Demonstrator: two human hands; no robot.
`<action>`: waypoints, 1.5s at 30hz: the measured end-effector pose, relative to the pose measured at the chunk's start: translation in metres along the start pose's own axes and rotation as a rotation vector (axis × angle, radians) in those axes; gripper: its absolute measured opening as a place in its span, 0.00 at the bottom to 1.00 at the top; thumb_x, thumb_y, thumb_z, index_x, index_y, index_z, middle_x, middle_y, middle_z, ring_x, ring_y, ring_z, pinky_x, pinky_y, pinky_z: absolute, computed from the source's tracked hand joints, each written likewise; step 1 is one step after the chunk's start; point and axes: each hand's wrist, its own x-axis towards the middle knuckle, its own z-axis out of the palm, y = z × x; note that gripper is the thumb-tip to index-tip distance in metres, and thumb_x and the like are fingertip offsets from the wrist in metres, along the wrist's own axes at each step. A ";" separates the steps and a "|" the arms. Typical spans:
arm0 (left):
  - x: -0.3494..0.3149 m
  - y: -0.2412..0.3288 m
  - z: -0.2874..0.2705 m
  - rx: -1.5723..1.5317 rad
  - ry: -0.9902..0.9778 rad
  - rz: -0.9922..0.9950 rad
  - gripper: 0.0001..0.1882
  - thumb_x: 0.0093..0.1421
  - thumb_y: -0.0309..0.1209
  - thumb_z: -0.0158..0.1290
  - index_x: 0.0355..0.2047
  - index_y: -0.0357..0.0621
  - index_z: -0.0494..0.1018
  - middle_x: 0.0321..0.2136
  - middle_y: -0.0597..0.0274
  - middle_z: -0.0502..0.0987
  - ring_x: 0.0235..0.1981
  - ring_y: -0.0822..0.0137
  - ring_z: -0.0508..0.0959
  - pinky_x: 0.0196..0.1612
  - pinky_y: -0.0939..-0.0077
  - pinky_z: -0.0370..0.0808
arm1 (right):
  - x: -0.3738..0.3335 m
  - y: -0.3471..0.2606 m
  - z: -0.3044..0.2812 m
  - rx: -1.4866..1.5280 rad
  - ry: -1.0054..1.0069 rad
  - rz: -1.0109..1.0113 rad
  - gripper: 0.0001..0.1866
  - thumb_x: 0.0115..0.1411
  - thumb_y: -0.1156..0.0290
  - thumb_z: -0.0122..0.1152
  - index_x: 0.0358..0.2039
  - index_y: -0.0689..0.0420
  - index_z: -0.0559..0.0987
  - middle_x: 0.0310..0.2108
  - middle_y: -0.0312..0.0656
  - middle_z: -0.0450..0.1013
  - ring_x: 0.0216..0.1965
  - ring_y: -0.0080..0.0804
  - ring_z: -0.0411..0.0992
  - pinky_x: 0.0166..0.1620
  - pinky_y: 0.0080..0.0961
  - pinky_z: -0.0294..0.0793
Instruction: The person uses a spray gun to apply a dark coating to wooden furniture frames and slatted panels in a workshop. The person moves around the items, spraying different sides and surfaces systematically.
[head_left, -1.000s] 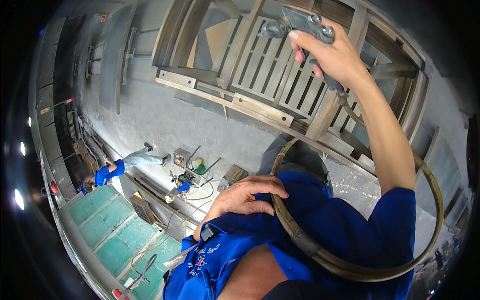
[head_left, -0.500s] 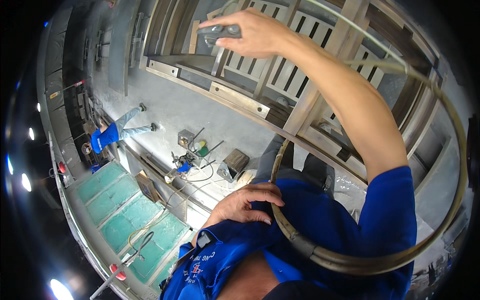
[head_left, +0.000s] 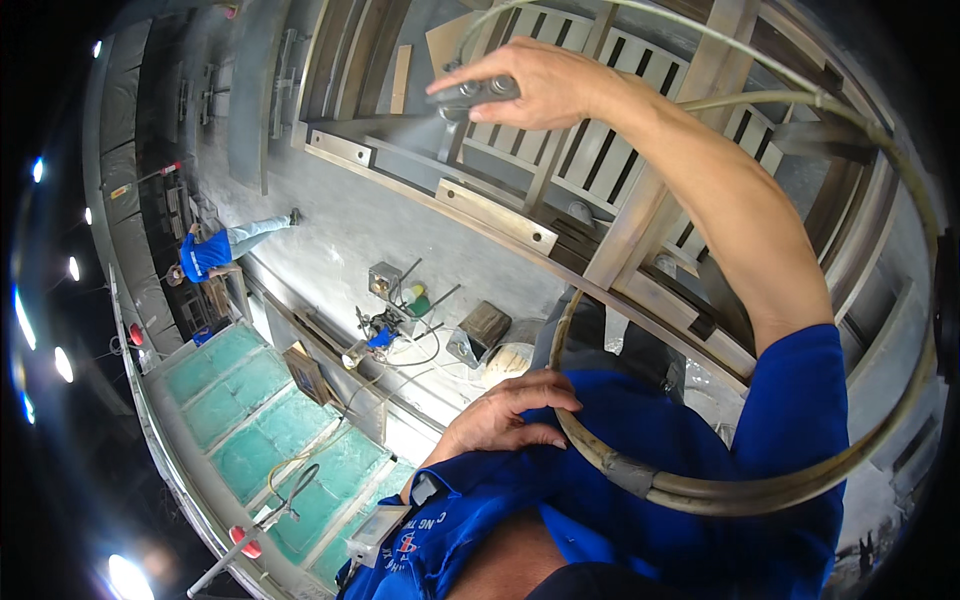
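Observation:
My right hand (head_left: 545, 85) grips a dark spray gun (head_left: 475, 97) above a large brown frame (head_left: 430, 205). A pale mist leaves the gun toward the frame's rail. From the gun, a thin hose (head_left: 715, 45) arcs over my right forearm. Down at my waist, my left hand (head_left: 510, 415) has its fingers and thumb curled about a thicker, worn tan hose (head_left: 585, 450) that loops round to the right. Pale slatted panels (head_left: 620, 110) show inside the frame, beneath my right arm.
Spray equipment (head_left: 380, 325) with tangled hoses stands on the grey floor, beside a dark box-shaped container (head_left: 485, 325). Left of it lies a long trough with green-teal panels (head_left: 235, 410). A co-worker in a blue shirt (head_left: 207, 255) bends over farther left. Dark boards (head_left: 262, 100) stand at the upper left.
My right hand and the spray gun have shifted slightly right and down in view, and the mist now shows more clearly. My left hand stays at the hose. The co-worker's legs have moved.

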 end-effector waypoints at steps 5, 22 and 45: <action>-0.013 -0.007 -0.011 -0.013 0.043 -0.021 0.24 0.52 0.27 0.72 0.50 0.43 0.80 0.46 0.53 0.81 0.53 0.49 0.80 0.56 0.56 0.77 | 0.036 0.007 0.008 0.014 0.261 -0.041 0.24 0.68 0.67 0.62 0.65 0.36 0.78 0.53 0.50 0.81 0.53 0.45 0.82 0.67 0.46 0.74; -0.043 -0.022 -0.048 -0.128 0.106 0.096 0.20 0.56 0.33 0.68 0.48 0.40 0.79 0.44 0.52 0.80 0.52 0.46 0.80 0.60 0.51 0.73 | 0.081 -0.019 0.043 0.018 0.407 0.373 0.25 0.66 0.64 0.59 0.64 0.45 0.78 0.39 0.52 0.83 0.40 0.42 0.83 0.51 0.39 0.81; -0.065 -0.028 -0.026 -0.089 0.167 0.243 0.20 0.60 0.32 0.67 0.50 0.39 0.78 0.46 0.50 0.79 0.51 0.46 0.79 0.56 0.55 0.75 | 0.115 -0.088 0.006 0.074 0.584 -0.076 0.22 0.63 0.68 0.63 0.58 0.57 0.80 0.49 0.52 0.83 0.52 0.41 0.82 0.54 0.33 0.80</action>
